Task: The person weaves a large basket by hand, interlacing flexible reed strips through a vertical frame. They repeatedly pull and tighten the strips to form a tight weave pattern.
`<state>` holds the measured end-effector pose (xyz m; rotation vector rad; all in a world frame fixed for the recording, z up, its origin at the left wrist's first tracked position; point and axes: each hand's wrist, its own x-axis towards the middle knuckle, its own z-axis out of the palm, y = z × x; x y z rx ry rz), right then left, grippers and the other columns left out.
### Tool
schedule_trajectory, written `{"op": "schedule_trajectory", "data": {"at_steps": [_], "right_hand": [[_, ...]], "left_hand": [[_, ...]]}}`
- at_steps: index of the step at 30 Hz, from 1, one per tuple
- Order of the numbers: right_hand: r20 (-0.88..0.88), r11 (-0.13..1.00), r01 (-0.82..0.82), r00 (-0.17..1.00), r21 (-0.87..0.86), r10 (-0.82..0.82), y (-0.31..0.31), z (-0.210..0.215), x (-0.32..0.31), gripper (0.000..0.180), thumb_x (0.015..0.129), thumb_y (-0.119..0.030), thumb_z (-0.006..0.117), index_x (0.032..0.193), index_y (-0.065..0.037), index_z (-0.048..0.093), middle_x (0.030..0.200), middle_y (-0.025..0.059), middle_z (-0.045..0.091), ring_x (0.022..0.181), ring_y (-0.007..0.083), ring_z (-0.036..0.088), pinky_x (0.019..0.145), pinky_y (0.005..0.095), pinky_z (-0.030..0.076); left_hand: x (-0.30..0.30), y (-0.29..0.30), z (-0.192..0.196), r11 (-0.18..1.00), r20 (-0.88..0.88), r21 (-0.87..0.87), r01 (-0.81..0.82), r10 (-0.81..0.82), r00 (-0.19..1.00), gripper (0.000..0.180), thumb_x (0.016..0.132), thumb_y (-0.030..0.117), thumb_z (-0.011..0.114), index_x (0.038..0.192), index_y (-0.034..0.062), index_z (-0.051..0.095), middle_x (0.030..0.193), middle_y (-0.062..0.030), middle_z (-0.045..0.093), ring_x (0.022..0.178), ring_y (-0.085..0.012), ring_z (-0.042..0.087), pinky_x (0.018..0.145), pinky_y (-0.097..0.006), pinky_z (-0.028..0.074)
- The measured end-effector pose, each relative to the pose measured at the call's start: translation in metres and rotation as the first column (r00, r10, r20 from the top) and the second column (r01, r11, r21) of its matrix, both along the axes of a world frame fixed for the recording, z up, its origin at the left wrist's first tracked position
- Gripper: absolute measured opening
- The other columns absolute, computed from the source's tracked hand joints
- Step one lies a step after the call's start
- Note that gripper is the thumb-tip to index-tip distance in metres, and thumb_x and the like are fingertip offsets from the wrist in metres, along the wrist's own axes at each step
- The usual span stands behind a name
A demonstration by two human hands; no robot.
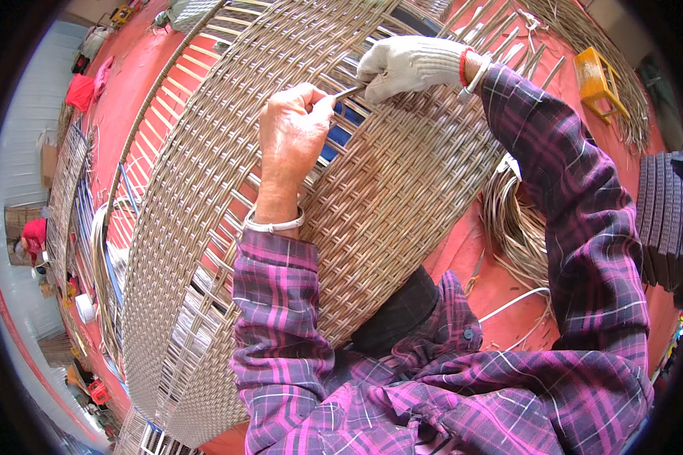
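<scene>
Bare left hand (pixel 292 133), centre of the frame, fingers curled shut, pinching a thin grey wicker strand (pixel 347 92) at its fingertips. The right hand in a white knitted glove (pixel 406 64), upper centre, closes on the same strand's other end. Both press against the big round panel of woven grey-beige wicker strips (pixel 402 197) filling the middle of the frame. A loose bundle of pale strands (pixel 516 220) lies on the red floor (pixel 501 288) at right; a yellow stool (pixel 598 80) sits upper right.
</scene>
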<state>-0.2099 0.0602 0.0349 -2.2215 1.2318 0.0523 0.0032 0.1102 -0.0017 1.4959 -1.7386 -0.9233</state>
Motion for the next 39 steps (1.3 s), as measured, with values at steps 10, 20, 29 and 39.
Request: {"op": "schedule_trajectory", "data": {"at_steps": [10, 20, 29, 39], "right_hand": [[0.593, 0.982, -0.155, 0.783, -0.107, 0.188, -0.012, 0.027, -0.027, 0.017, 0.085, -0.017, 0.069, 0.093, -0.002, 0.071, 0.079, 0.0015, 0.066, 0.074, 0.0093, 0.059, 0.070, 0.0284, 0.049], [0.250, 0.891, 0.097, 0.968, -0.443, 0.019, 0.012, -0.004, -0.032, 0.025, 0.089, -0.014, 0.064, 0.113, -0.013, 0.069, 0.116, 0.0045, 0.064, 0.100, 0.0210, 0.063, 0.088, 0.0326, 0.051], [0.368, 0.951, 0.153, 0.929, -0.270, -0.046, 0.010, -0.013, -0.024, 0.012, 0.085, -0.016, 0.069, 0.091, -0.007, 0.073, 0.116, 0.0042, 0.058, 0.104, 0.0164, 0.057, 0.090, 0.0307, 0.047], [0.660, 0.880, 0.469, 0.685, -0.075, -0.309, 0.001, -0.010, -0.086, 0.025, 0.088, -0.016, 0.068, 0.106, 0.000, 0.069, 0.088, -0.0003, 0.068, 0.079, 0.0086, 0.060, 0.072, 0.0245, 0.048]], "left_hand": [[-0.006, 0.009, -0.011, 0.984, -0.066, -0.161, -0.078, 0.068, 0.996, 0.012, 0.085, 0.016, 0.072, 0.084, 0.0037, 0.072, 0.065, -0.0066, 0.067, 0.056, -0.0144, 0.062, 0.054, -0.030, 0.047], [-0.027, 0.005, 0.003, 0.937, 0.122, -0.350, 0.015, 0.030, 0.992, 0.005, 0.086, 0.007, 0.069, 0.087, 0.0024, 0.072, 0.069, -0.0007, 0.067, 0.062, -0.0044, 0.057, 0.057, -0.024, 0.045], [-0.021, 0.007, -0.017, 0.932, 0.104, -0.360, -0.042, 0.085, 0.991, 0.006, 0.086, 0.007, 0.070, 0.090, 0.0026, 0.073, 0.068, 0.0004, 0.066, 0.062, -0.0044, 0.057, 0.056, -0.024, 0.046], [-0.022, -0.006, 0.033, 0.928, -0.264, -0.138, 0.345, -0.370, 0.891, 0.035, 0.084, 0.000, 0.069, 0.119, 0.0036, 0.066, 0.074, -0.0003, 0.064, 0.065, -0.0052, 0.057, 0.062, -0.021, 0.048]]}}
